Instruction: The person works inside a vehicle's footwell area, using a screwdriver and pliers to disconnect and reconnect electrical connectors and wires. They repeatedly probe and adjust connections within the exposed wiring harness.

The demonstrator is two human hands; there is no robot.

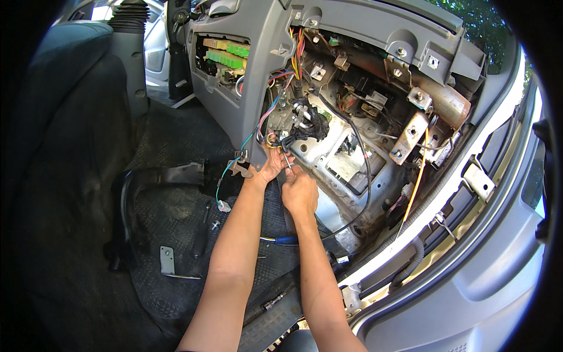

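Under the opened dashboard of a vehicle, my left hand (272,164) is closed at the lower end of a wire bundle (271,139); its fingertips are partly hidden among the wires. Close beside it on the right, my right hand (299,190) pinches a thin, pale, rod-like piece (288,162) that points up toward the left fingers. Just above both hands hangs a black-taped wiring harness (311,124). A teal wire (226,169) runs down past my left wrist to a white connector (223,206).
On the rubber floor mat (176,208) lie a black-handled tool (202,237), an L-shaped metal bracket (168,261) and a curved black trim piece (123,217). A blue-handled tool (286,240) sits between my forearms. A fuse box (226,57) shows at upper left; the door (469,276) stands right.
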